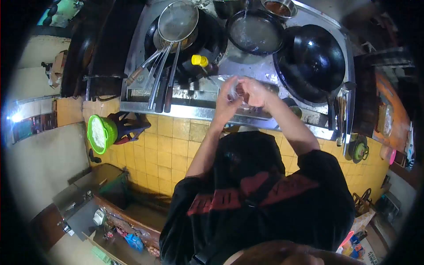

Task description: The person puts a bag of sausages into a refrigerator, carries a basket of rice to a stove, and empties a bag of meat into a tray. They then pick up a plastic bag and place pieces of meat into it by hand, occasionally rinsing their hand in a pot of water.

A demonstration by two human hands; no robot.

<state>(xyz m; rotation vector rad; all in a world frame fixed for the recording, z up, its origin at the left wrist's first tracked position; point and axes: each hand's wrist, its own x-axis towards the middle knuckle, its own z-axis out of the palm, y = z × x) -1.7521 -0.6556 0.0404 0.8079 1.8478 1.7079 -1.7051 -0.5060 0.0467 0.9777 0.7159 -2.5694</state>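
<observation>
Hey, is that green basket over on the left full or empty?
The green basket looks full: white contents spread across its opening. How deep they go, I cannot tell.

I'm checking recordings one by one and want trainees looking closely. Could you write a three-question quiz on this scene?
1. True or false: the strainer lies to the left of the left hand.
2. What colour are the contents of the green container? A) black B) red C) white
3. Is the right hand close to the left hand, and what is between them?

Key:
1. True.
2. C.
3. Close; a clear item, too indistinct to identify.
</observation>
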